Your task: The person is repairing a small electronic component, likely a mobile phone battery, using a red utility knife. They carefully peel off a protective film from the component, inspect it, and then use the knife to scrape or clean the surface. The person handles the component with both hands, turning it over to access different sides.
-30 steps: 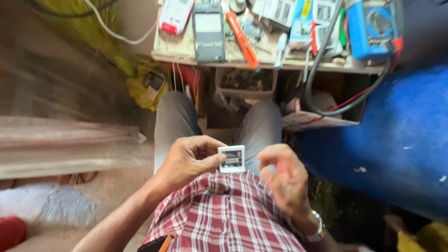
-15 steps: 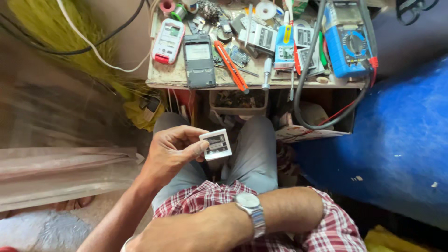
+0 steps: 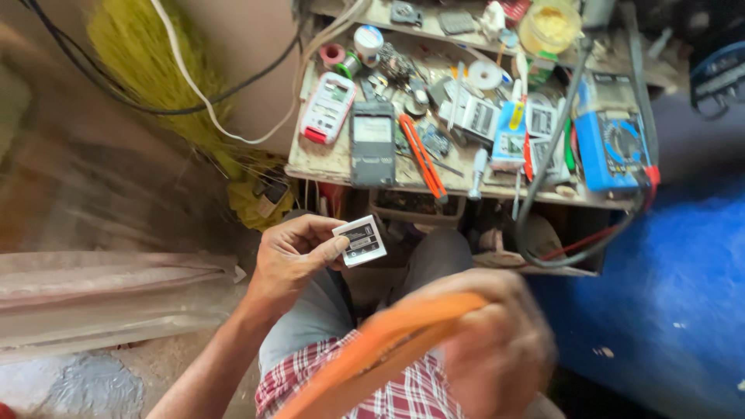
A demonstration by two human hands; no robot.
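Closest to me, my right hand (image 3: 493,341) is clenched around a blurred orange strip (image 3: 380,353) low over my lap, and my left hand (image 3: 291,260) pinches a small white battery (image 3: 361,240) between thumb and fingers (image 3: 330,250) above my knees. Beyond, the crowded table (image 3: 326,164) carries a grey meter (image 3: 372,142) and orange cutter (image 3: 423,157); the battery, held only by its edge, could slip to the floor.

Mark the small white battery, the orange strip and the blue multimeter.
small white battery (image 3: 361,240): head view, middle of its labelled face, pinched in the left hand.
orange strip (image 3: 380,349): head view, mid-length of the blurred strip, in the right hand.
blue multimeter (image 3: 613,143): head view, centre of its dial.
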